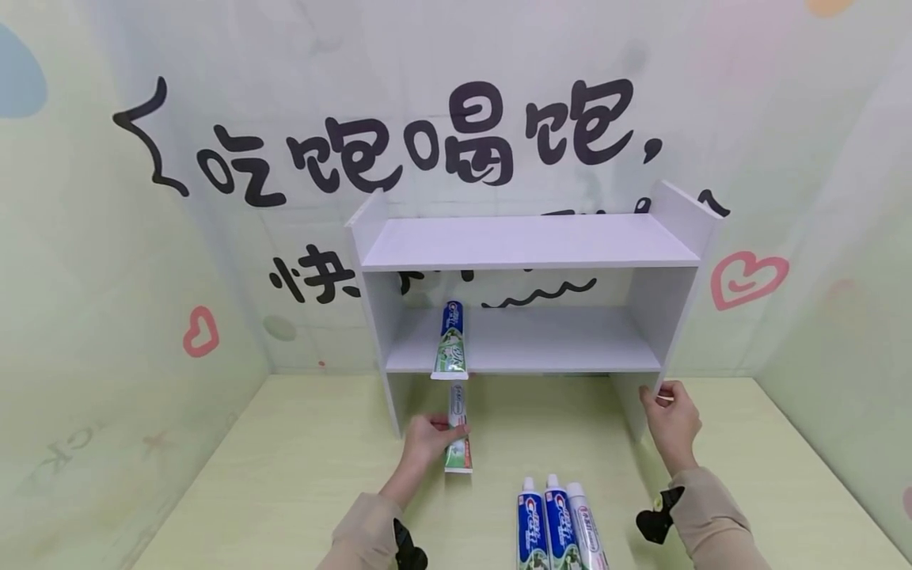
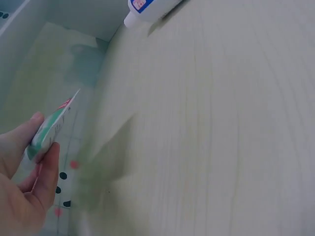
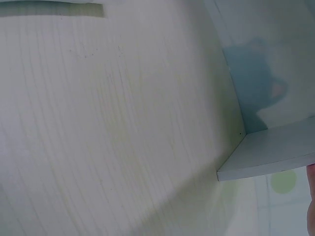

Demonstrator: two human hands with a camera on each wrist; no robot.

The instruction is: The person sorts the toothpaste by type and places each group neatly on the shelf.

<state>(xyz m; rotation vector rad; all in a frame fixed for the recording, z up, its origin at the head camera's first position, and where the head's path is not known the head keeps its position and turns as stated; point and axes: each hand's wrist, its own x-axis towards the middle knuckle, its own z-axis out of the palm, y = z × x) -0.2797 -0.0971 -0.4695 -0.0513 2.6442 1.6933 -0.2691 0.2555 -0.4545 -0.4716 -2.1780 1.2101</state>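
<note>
Nearest, two blue-and-white Crest toothpaste tubes and a mostly white toothpaste tube lie side by side on the table, caps pointing away. Beyond them, the left hand pinches a white, green and red toothpaste tube, its flat end toward the person. The right hand grips the white shelf unit's right side panel by its front edge. A blue-and-green toothpaste tube lies on the middle board, left of centre. Behind stands a wall with black lettering.
</note>
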